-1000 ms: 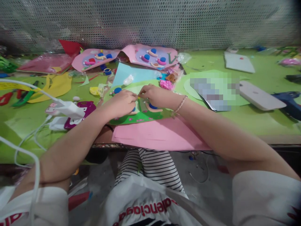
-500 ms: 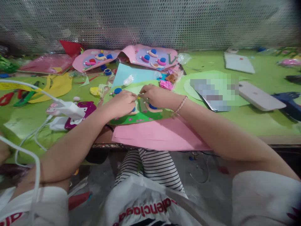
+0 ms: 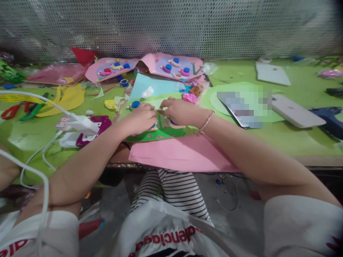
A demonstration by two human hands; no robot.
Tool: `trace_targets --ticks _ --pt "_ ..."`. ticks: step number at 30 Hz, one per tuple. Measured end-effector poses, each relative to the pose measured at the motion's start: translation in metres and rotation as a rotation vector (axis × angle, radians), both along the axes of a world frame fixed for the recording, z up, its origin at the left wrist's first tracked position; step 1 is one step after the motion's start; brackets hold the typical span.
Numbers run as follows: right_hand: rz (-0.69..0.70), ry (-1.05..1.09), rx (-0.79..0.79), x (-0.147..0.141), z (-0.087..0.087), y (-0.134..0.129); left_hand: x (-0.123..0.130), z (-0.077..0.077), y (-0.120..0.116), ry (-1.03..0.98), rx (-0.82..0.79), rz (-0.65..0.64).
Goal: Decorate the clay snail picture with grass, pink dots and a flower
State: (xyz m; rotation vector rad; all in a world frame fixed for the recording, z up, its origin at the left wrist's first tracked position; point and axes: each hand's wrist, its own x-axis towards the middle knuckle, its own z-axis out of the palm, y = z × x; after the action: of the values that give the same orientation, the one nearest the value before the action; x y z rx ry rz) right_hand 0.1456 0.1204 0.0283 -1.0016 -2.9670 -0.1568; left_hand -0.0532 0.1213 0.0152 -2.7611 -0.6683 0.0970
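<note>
Both hands work close together over a green paper picture (image 3: pixel 163 135) with a darker green lower strip and small pink bits. My left hand (image 3: pixel 143 117) rests on its left part, fingers bent and closed; whatever they hold is hidden. My right hand (image 3: pixel 179 111) faces it, fingertips pinched close to the top of a thin green stem (image 3: pixel 159 119); anything between them is too small to make out. A blue-shelled clay snail (image 3: pixel 134 105) lies beyond my left hand. Another clay snail (image 3: pixel 177 125) is partly covered by my right hand, and a third peeks out under my left.
Pink sheets (image 3: pixel 182 157) lie at the table's front edge. Two pink snail pictures (image 3: pixel 150 59) stand behind. On the left are a purple power strip (image 3: pixel 103 123), white cables and red-handled pliers (image 3: pixel 10 111); on the right, a white phone (image 3: pixel 296 111) and a dark blue glue gun (image 3: pixel 331 117).
The view has shifted slightly. Both hands stay nearly in place over the picture, with only small finger movements; the yellow bit seen between the fingertips earlier no longer shows clearly.
</note>
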Motion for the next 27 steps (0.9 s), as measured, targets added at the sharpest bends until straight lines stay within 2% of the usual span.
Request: trace_targets --ticks 13,17,21,23,24,26,27 --pt "-0.037 -0.001 0.028 0.003 0.000 0.002 0.000 0.000 -0.001 -0.059 -0.100 0.044" --pt "-0.039 0.002 0.041 0.004 0.000 0.006 0.001 0.001 -0.001 -0.143 -0.139 0.111" --pt "-0.090 0.057 0.062 0.005 0.000 0.009 -0.003 0.015 -0.003 -0.303 -0.079 0.299" --pt "-0.128 0.083 0.059 0.005 0.001 0.009 -0.010 0.026 -0.004 -0.354 -0.014 0.423" --pt "-0.140 0.090 0.055 0.005 0.001 0.009 -0.015 0.031 -0.005 -0.368 0.031 0.528" --pt "-0.153 0.097 0.045 0.006 0.000 0.010 -0.026 0.039 -0.005 -0.252 0.057 0.753" --pt "-0.159 0.100 0.041 0.006 0.000 0.010 -0.031 0.041 -0.004 -0.216 0.056 0.810"
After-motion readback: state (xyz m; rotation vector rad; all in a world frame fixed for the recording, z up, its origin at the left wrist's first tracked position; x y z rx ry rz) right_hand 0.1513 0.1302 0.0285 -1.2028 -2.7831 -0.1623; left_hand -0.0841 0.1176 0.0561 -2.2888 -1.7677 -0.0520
